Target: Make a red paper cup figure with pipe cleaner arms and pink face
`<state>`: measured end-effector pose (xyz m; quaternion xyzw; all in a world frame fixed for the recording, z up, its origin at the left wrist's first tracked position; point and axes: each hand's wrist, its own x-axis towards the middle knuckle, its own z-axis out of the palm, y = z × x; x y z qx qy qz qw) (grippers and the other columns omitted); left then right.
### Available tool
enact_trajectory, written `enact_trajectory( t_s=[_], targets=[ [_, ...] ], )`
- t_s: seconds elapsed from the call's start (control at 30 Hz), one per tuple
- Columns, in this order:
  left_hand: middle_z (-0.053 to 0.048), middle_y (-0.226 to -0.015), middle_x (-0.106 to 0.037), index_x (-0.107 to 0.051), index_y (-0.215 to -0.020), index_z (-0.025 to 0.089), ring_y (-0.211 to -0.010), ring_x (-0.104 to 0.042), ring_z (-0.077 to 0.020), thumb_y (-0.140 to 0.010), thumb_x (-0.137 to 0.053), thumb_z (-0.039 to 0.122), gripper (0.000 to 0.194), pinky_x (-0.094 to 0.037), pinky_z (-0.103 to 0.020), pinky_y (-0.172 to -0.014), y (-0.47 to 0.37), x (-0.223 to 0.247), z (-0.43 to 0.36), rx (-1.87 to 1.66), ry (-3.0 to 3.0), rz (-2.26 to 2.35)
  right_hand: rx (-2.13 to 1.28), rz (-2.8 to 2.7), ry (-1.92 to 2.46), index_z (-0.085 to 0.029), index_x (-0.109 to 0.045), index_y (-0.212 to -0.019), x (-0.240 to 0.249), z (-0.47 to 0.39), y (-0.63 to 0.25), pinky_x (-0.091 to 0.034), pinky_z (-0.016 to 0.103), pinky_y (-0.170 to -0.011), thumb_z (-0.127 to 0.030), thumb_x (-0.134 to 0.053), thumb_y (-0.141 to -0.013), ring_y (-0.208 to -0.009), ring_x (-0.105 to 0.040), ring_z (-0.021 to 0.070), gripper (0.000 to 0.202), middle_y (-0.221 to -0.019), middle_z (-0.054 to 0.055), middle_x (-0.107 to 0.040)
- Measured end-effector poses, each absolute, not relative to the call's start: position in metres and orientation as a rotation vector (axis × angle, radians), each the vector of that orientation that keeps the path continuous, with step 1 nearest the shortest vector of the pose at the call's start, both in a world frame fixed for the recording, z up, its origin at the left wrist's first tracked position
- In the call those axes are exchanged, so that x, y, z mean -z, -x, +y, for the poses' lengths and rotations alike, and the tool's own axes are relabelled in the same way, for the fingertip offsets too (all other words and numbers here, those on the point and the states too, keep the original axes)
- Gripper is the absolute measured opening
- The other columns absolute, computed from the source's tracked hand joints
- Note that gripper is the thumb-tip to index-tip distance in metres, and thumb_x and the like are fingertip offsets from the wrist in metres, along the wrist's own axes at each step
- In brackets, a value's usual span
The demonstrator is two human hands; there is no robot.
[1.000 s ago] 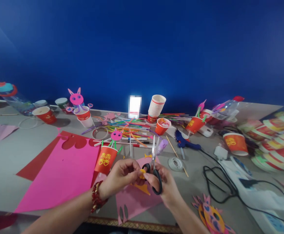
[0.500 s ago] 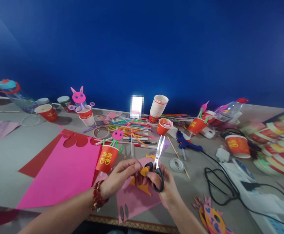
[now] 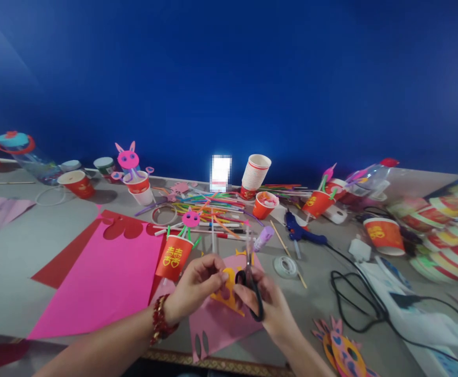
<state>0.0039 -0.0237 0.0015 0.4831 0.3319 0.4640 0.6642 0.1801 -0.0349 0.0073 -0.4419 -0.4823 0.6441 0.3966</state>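
My left hand (image 3: 197, 285) is closed, thumb and forefinger pinching a small orange paper piece (image 3: 226, 275). Its outline is hard to separate from the orange paper scrap (image 3: 228, 303) behind and below. My right hand (image 3: 266, 296), slightly blurred, is closed around black-handled scissors (image 3: 257, 298); their blades point away from me, smeared by motion and looking nearly closed. Beneath both hands lies a pink sheet (image 3: 223, 335) with cut-out holes. Left of my left hand, a red paper cup (image 3: 176, 256) holds green stems and a pink animal head (image 3: 191, 217).
Large bright pink sheets (image 3: 99, 283) spread out on the left. A tape roll (image 3: 285, 266), wooden stick (image 3: 280, 243) and blue glue gun (image 3: 302, 230) with a trailing cord lie to the right. Behind are pipe cleaners (image 3: 201, 207), pens and stacked cups (image 3: 256, 172). Cut-out faces (image 3: 345, 348) rest at front right.
My hands have moved slightly apart. The scissors have turned and their blades have come together. A purple glue stick beyond them shows more fully.
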Motion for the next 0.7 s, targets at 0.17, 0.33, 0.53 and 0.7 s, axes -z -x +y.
enact_trajectory(
  t_s=[0.17, 0.33, 0.53, 0.7],
  targets=[
    [0.001, -0.061, -0.062, -0.057, -0.074, 0.016, -0.054, -0.056, -0.0092, -0.083, -0.074, 0.044, 0.034, -0.042, -0.019, -0.053, -0.001, -0.008, -0.022, -1.089, -1.102, 0.740, -1.761, -1.426, 1.168, -0.021, -0.045, -0.072, -0.001, -0.045, -0.200, -0.033, 0.020, -0.046, -0.069, -0.076, -0.066, -0.048, -0.041, 0.0072, 0.058, -0.060, -0.008, -0.043],
    [-0.002, -0.065, -0.064, -0.059, -0.073, 0.015, -0.057, -0.059, -0.0108, -0.083, -0.074, 0.044, 0.034, -0.044, -0.020, -0.054, -0.001, -0.009, -0.021, -1.065, -1.126, 0.711, -1.845, -1.450, 1.168, -0.021, -0.044, -0.074, 0.002, -0.050, -0.203, -0.036, 0.020, -0.048, -0.070, -0.075, -0.065, -0.049, -0.044, 0.0081, 0.059, -0.059, -0.007, -0.048],
    [-0.002, -0.066, -0.064, -0.059, -0.072, 0.015, -0.057, -0.059, -0.0106, -0.082, -0.074, 0.045, 0.035, -0.043, -0.020, -0.054, 0.000, -0.008, -0.020, -1.053, -1.127, 0.709, -1.849, -1.453, 1.172, -0.021, -0.044, -0.072, 0.001, -0.049, -0.204, -0.036, 0.020, -0.047, -0.067, -0.076, -0.065, -0.048, -0.045, 0.0082, 0.057, -0.058, -0.007, -0.050],
    [-0.002, -0.068, -0.064, -0.059, -0.072, 0.015, -0.057, -0.058, -0.0103, -0.082, -0.074, 0.044, 0.034, -0.043, -0.020, -0.054, 0.000, -0.009, -0.021, -1.057, -1.140, 0.708, -1.836, -1.425, 1.200, -0.021, -0.043, -0.071, 0.005, -0.050, -0.204, -0.036, 0.019, -0.046, -0.065, -0.078, -0.065, -0.046, -0.043, 0.0071, 0.056, -0.056, -0.008, -0.049]
  ],
)
